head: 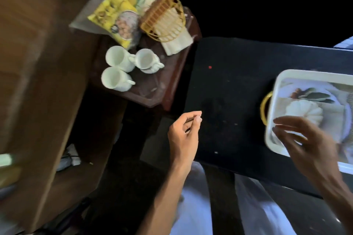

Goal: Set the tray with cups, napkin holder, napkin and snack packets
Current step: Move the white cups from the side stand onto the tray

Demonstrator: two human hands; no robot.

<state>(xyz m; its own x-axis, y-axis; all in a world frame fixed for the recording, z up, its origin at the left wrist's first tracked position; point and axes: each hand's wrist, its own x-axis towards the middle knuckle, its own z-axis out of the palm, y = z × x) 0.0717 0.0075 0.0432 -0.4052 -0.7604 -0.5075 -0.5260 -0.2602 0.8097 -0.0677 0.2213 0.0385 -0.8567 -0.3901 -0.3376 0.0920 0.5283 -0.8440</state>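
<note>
A white tray (275, 89) with a gold handle and a printed picture inside lies at the right on a black table (229, 86). My right hand (305, 139) hovers over its near left corner, fingers spread, holding nothing. My left hand (186, 131) hangs over the black table's near edge, fingers loosely curled with nothing in them. On a small dark-red side table (168, 74) to the left stand three white cups (122, 68), a yellow wire napkin holder (164, 19) lying over white napkins (177, 44), and yellow snack packets (116, 17) in clear plastic.
A tall brown wooden cabinet (34, 82) fills the left side, right beside the side table. My light trousers (191, 206) show below, under the black table's near edge. The far background is dark.
</note>
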